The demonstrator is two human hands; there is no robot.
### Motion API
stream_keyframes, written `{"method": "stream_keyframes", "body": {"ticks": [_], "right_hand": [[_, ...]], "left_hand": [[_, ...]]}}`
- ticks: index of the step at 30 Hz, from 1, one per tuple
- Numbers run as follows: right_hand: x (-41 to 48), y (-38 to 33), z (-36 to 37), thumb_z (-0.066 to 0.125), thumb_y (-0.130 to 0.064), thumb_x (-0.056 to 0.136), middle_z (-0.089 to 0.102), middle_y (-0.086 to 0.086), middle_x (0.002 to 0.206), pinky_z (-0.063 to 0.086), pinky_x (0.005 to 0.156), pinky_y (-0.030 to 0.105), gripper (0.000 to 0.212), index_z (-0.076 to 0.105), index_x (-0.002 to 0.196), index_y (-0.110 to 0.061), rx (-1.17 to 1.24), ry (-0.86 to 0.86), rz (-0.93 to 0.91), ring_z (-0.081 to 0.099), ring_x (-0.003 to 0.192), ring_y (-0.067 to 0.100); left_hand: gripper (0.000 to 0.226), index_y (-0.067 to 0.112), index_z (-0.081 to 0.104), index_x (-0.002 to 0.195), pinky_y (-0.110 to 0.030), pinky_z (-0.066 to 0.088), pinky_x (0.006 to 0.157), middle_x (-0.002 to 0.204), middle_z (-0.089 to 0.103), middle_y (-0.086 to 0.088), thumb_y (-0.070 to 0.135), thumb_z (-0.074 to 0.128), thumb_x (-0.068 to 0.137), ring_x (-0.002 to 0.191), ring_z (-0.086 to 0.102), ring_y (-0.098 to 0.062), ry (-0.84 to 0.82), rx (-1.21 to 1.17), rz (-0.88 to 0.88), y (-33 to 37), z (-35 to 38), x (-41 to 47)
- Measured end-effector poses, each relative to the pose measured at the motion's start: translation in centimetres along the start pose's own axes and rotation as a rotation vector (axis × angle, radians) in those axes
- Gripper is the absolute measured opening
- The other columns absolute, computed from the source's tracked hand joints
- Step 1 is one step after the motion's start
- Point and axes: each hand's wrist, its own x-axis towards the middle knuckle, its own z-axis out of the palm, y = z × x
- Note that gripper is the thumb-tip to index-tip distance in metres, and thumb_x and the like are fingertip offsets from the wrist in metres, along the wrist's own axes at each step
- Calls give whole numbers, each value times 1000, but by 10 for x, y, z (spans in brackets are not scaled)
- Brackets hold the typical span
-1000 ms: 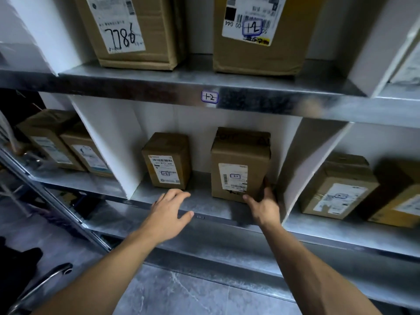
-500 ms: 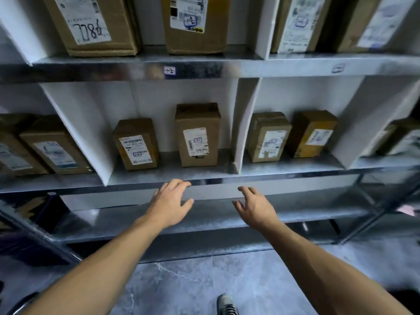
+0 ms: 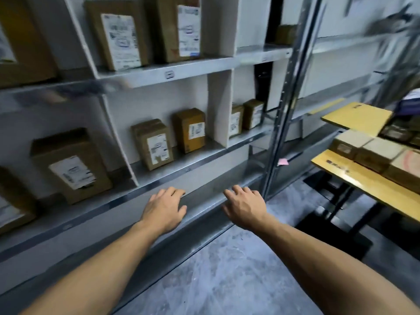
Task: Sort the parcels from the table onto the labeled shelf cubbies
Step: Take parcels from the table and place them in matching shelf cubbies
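A metal shelf unit (image 3: 200,161) with white dividers fills the left and middle of the view. Brown labelled parcels stand in its cubbies, among them one at the left (image 3: 71,165) and two in the middle cubby (image 3: 153,144) (image 3: 191,129). More parcels (image 3: 372,151) lie on a yellow table (image 3: 363,183) at the right. My left hand (image 3: 164,209) and my right hand (image 3: 244,206) hover in front of the lower shelf, fingers relaxed, holding nothing.
A steel upright post (image 3: 284,114) stands between the shelf and the table. A pink slip (image 3: 283,162) sticks near the post. Grey floor (image 3: 227,269) lies below my arms. Upper cubbies hold larger parcels (image 3: 118,39).
My right hand let go of the parcel in the cubby and both hands pulled back. The view swung right, bringing the table with parcels into sight.
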Motion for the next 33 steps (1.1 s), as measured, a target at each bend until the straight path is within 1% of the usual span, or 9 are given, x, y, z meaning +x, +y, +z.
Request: {"method": "stream_keyframes", "body": {"ticks": [6, 11, 14, 19, 23, 28, 33], "right_hand": [[-54, 164, -16, 39, -54, 98, 56, 5, 117, 46, 82, 41, 41, 50, 121, -22, -37, 25, 234, 58, 109, 32], [-108, 300, -32, 39, -57, 97, 55, 6, 127, 46, 83, 42, 47, 48, 129, -24, -95, 41, 423, 57, 115, 32], [-143, 365, -38, 38, -58, 97, 56, 7, 128, 46, 83, 42, 47, 47, 131, -26, -123, 41, 531, 57, 115, 31], [-195, 442, -42, 39, -56, 97, 58, 6, 122, 47, 80, 42, 44, 49, 126, -24, -160, 33, 679, 58, 111, 32], [-217, 488, -39, 39, -57, 97, 59, 5, 120, 46, 79, 41, 45, 50, 126, -25, -164, 13, 783, 58, 111, 31], [-219, 537, -24, 38, -58, 97, 56, 5, 124, 45, 84, 42, 46, 51, 128, -27, -112, -30, 874, 56, 114, 32], [-195, 605, -21, 39, -58, 98, 53, 5, 128, 45, 89, 44, 48, 48, 132, -26, -103, -44, 952, 53, 119, 31]], "left_hand": [[49, 30, 42, 139, -36, 34, 103, 136, 49, 5, 47, 46, 93, 122, 44, -21, 12, -47, 222, 159, 12, 78], [51, 27, 43, 140, -38, 35, 104, 138, 48, 4, 45, 50, 92, 126, 44, -21, 1, -77, 419, 304, 24, 138], [51, 27, 45, 138, -40, 38, 99, 136, 51, 3, 45, 52, 91, 123, 47, -23, 21, -58, 520, 382, 34, 165], [52, 26, 45, 138, -40, 41, 98, 135, 52, 2, 48, 50, 90, 120, 49, -22, 8, -64, 659, 484, 53, 193], [50, 26, 46, 137, -38, 40, 98, 135, 52, 3, 46, 50, 91, 122, 47, -20, -18, -106, 772, 545, 68, 214], [49, 27, 44, 137, -37, 40, 97, 133, 52, 4, 48, 48, 93, 120, 46, -20, -58, -122, 861, 604, 88, 251], [51, 28, 42, 140, -37, 39, 97, 137, 49, 4, 49, 46, 93, 122, 46, -20, -68, -137, 919, 669, 102, 312]]}}
